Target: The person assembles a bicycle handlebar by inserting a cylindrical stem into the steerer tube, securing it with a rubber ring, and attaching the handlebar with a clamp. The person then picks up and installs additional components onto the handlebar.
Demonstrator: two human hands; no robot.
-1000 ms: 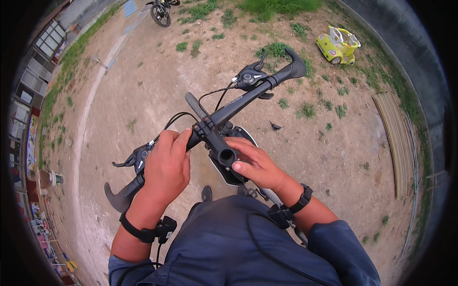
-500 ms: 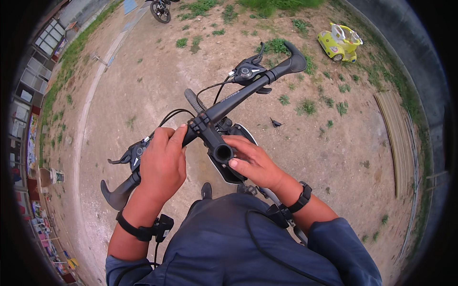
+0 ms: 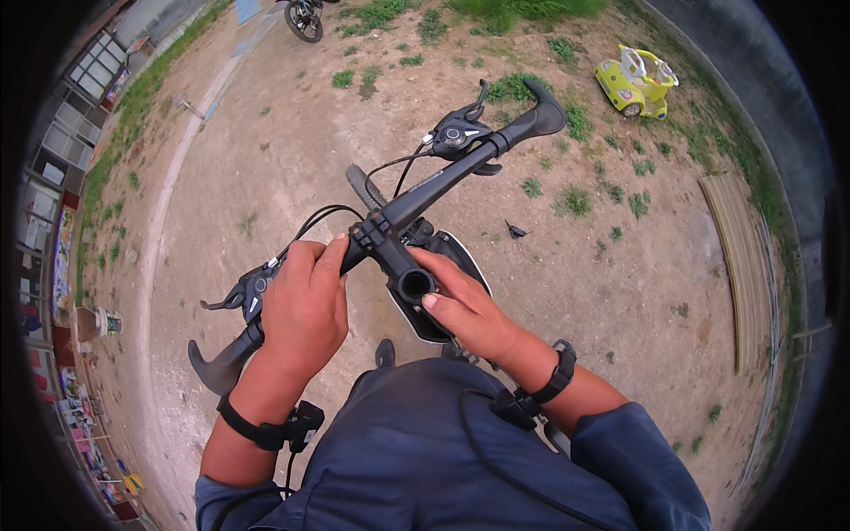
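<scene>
A black bicycle handlebar (image 3: 438, 188) runs slantwise in front of me, its right end farther off. My left hand (image 3: 305, 305) is closed round the bar just left of the stem clamp. The black handlebar stem (image 3: 387, 255) points toward me and ends in an open round hole. My right hand (image 3: 465, 305) grips the stem's near end from the right, thumb beside the hole and fingers along its far side; some fingertips are hidden. Brake and shift levers sit on both sides, the right lever (image 3: 456, 134) and the left lever (image 3: 257, 285), with black cables between.
Under the bar are the front tyre (image 3: 365, 188) and the white-edged black frame (image 3: 465, 257). A small black part (image 3: 515, 230) lies on the dirt to the right. Farther off are a yellow toy car (image 3: 633, 84), stacked boards (image 3: 737, 274), another bike's wheel (image 3: 304, 21) and a bucket (image 3: 108, 322).
My right hand's fingers have slid slightly farther forward along the stem. My left hand keeps its hold on the handlebar, and the bar has hardly moved.
</scene>
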